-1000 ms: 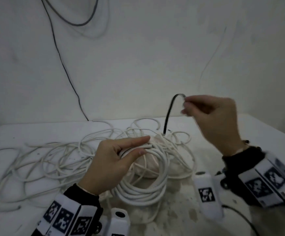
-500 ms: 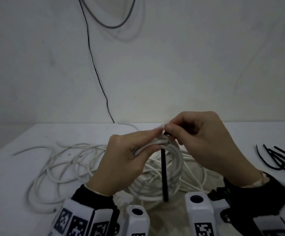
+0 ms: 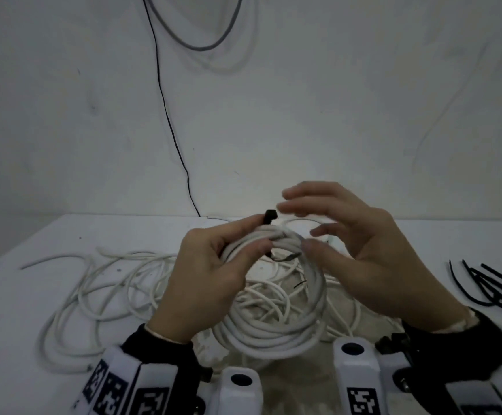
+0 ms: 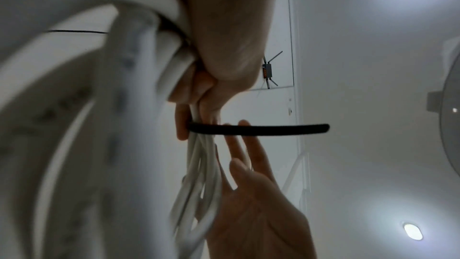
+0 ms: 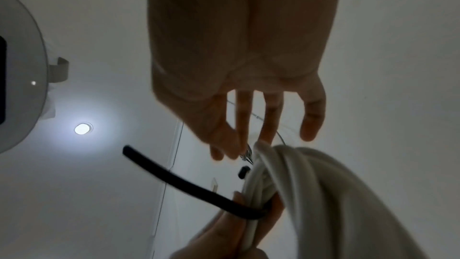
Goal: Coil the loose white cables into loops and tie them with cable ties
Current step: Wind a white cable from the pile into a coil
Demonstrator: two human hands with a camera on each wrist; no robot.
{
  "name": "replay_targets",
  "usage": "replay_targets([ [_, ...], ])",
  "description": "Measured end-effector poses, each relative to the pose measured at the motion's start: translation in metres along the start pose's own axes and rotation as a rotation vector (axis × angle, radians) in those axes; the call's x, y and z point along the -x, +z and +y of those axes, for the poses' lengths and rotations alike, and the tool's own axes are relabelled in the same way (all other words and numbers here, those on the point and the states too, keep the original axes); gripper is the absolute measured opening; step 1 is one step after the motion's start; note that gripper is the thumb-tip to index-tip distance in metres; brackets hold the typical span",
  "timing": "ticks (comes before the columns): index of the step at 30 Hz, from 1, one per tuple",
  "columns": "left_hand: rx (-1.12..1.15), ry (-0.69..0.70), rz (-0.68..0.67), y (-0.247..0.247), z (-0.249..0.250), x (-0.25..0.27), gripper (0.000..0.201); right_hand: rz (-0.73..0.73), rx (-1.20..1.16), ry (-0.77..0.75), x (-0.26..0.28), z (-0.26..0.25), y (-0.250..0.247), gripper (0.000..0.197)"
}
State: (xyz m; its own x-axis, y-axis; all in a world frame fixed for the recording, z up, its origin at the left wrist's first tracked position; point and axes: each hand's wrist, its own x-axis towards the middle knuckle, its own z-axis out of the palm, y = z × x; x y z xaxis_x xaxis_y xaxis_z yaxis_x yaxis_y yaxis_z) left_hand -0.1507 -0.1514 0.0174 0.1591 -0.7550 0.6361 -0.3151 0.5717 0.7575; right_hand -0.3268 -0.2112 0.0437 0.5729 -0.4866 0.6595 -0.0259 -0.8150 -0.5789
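My left hand [image 3: 258, 232] grips the top of a coil of white cable [image 3: 273, 319] lifted off the table, and its thumb and fingers pin a black cable tie [image 3: 270, 216] against the bundle. In the left wrist view the black cable tie [image 4: 259, 129] wraps the strands [image 4: 196, 174] and its tail sticks out sideways. My right hand [image 3: 300, 226] hovers just right of the coil's top, fingers spread, holding nothing. The right wrist view shows the right hand's fingers [image 5: 268, 117] straight above the coil [image 5: 298, 174], with the tie's tail [image 5: 189, 182] free.
Loose white cable [image 3: 109, 280] sprawls over the left half of the white table [image 3: 34, 250]. Several spare black cable ties [image 3: 498, 289] lie at the right edge. A thin black wire [image 3: 166, 115] hangs down the wall behind.
The right hand brought the tie down onto the coil's top, then let go and opened. The left hand now pins the tie against the bundle.
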Motion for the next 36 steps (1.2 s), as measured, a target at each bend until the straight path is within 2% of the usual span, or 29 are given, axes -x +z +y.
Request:
replay_targets([
  [2,0.045,-0.040,0.031,-0.003,0.000,-0.001,0.020,-0.107,0.001,-0.120,0.001,-0.004,0.002,0.033],
  [5,0.101,-0.082,0.054,-0.002,0.000,-0.001,0.023,-0.045,-0.122,-0.163,-0.001,-0.009,0.013,0.017],
  [7,0.117,-0.094,0.082,-0.002,0.000,-0.002,0.026,0.054,-0.201,-0.100,-0.002,-0.010,0.019,0.011],
  [9,0.095,-0.092,0.117,-0.002,0.002,-0.002,0.027,0.075,-0.262,-0.034,-0.003,-0.010,0.023,0.008],
  [17,0.012,-0.065,0.095,-0.001,0.001,-0.002,0.026,-0.046,-0.375,0.094,-0.003,-0.008,0.016,0.016],
  [21,-0.034,-0.051,0.073,0.002,-0.002,-0.001,0.025,-0.097,-0.339,0.158,-0.003,-0.010,0.013,0.014],
  [22,-0.042,-0.029,0.070,0.003,-0.001,-0.001,0.024,-0.062,-0.329,0.162,-0.004,-0.011,0.013,0.012],
  [25,-0.028,0.013,0.082,0.006,0.001,0.000,0.022,0.186,-0.419,0.270,-0.005,-0.014,0.012,0.009],
  [27,-0.066,0.067,0.099,0.007,0.001,0.001,0.023,0.268,-0.418,0.304,-0.005,-0.016,0.011,0.008],
  [32,-0.197,0.205,0.146,0.008,0.005,0.003,0.031,0.265,-0.189,0.348,-0.001,-0.021,0.011,0.024],
  [36,-0.292,0.281,0.134,0.009,0.007,0.003,0.032,0.286,-0.101,0.376,0.000,-0.027,0.018,0.025],
])
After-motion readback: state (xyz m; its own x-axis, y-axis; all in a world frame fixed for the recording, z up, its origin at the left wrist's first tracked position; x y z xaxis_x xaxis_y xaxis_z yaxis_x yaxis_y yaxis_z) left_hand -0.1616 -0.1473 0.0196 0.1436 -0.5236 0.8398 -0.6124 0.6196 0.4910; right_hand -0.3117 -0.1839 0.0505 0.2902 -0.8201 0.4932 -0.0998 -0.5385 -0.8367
